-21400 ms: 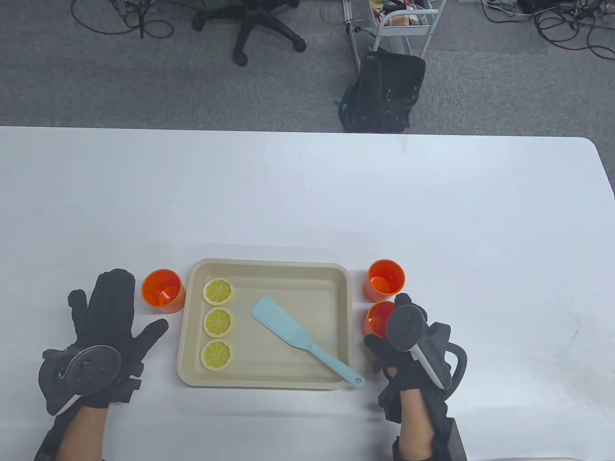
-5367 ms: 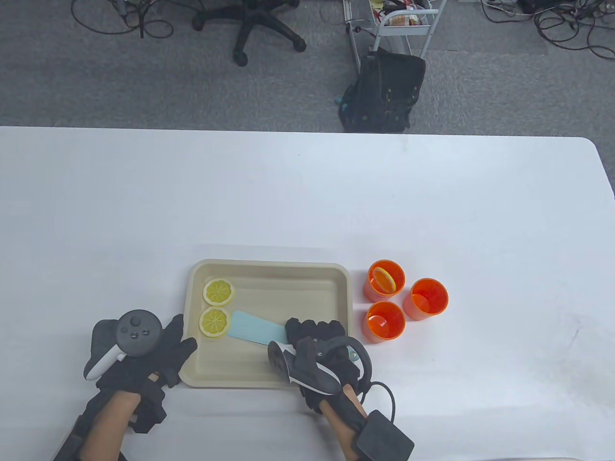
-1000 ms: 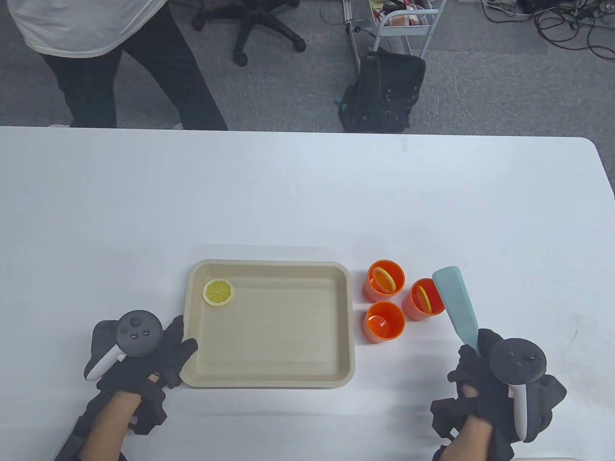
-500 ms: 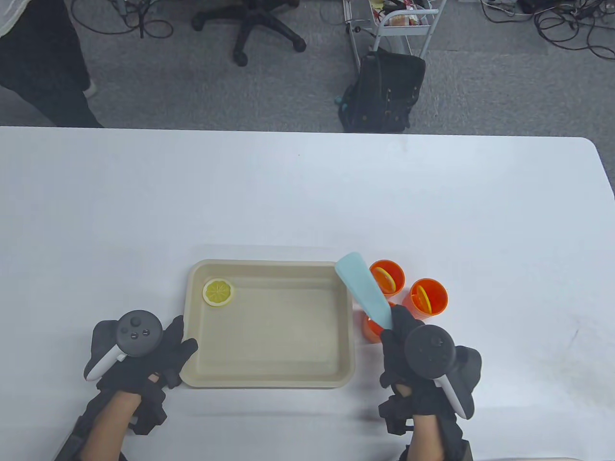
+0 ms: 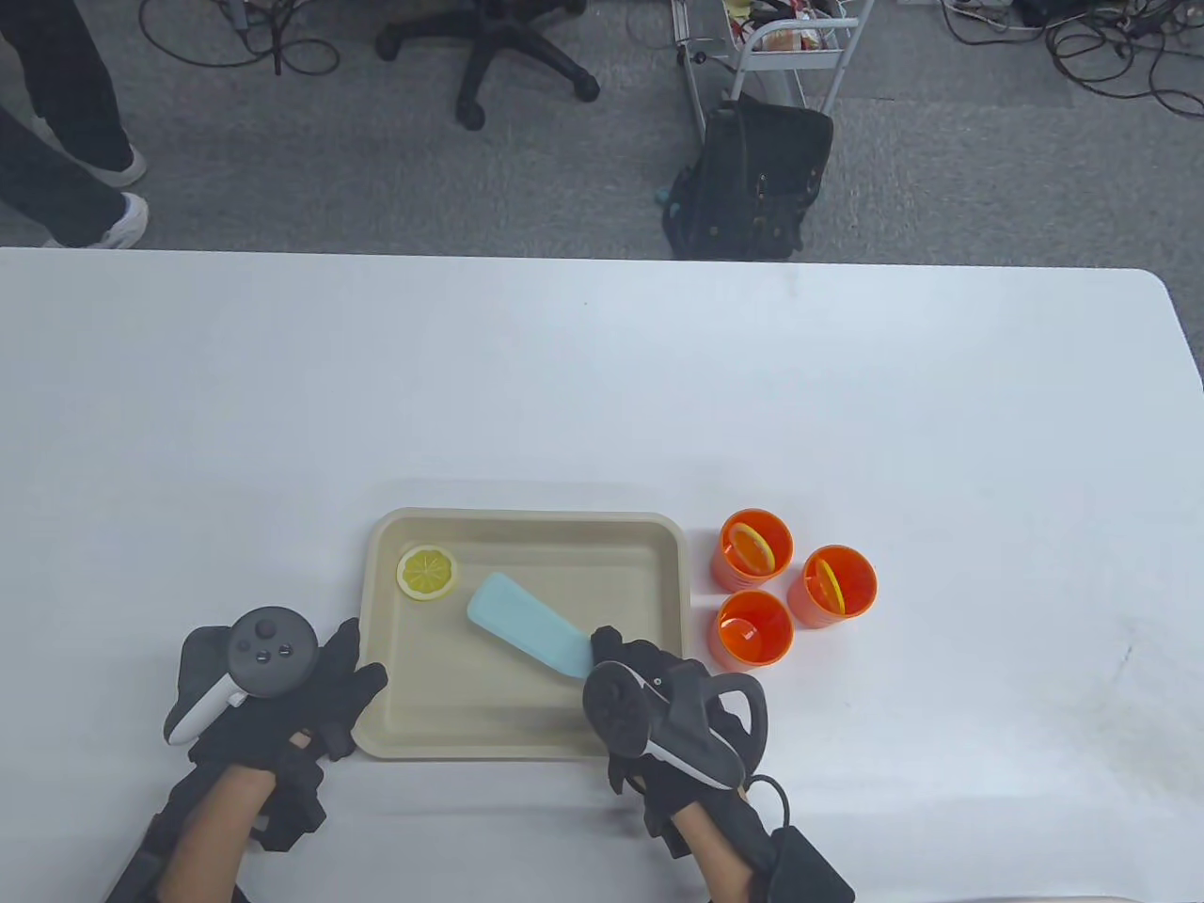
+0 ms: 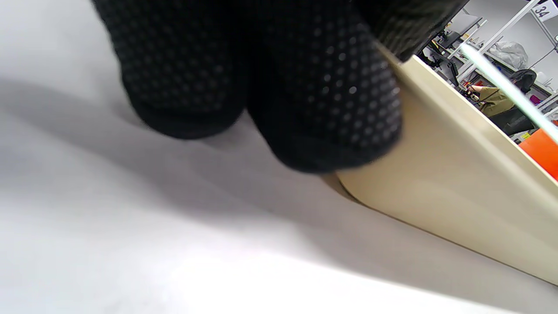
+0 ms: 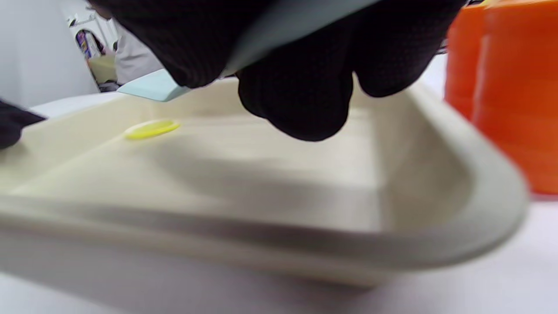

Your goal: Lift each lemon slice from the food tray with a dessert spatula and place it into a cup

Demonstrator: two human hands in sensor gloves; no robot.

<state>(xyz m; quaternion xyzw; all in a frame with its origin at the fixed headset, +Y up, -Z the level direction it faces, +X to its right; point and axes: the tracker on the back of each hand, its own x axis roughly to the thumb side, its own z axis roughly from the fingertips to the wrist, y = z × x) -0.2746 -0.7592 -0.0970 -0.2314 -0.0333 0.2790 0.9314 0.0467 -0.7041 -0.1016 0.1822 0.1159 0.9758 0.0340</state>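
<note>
The right hand [image 5: 649,701] is curled around the handle of the light blue dessert spatula [image 5: 525,637], holding it low over the near right part of the food tray [image 5: 527,519], with the blade pointing up and to the left toward the one lemon slice [image 5: 427,572] left in the tray. The blade tip lies just beside that slice but apart from it; in the right wrist view the blade seems to hang a little above the tray floor, though the blur there makes this hard to judge. The left hand [image 5: 282,696] rests on the table [image 5: 602,376] at the tray's near left corner, with its fingers [image 6: 324,100] against the tray's outer wall and holding nothing; they look fairly straight. The slice lies flat in the far left corner of the tray. To the right of the tray stand three orange cups in a tight cluster. The far cup [image 5: 755,547] and the right cup [image 5: 833,583] each hold a lemon slice standing on edge, while the near cup [image 5: 752,628] shows only its orange bottom. Beyond the table, on the grey floor, are a black bag [image 5: 752,183], an office chair base [image 5: 499,52] and a person's legs [image 5: 56,122] at the far left.
</note>
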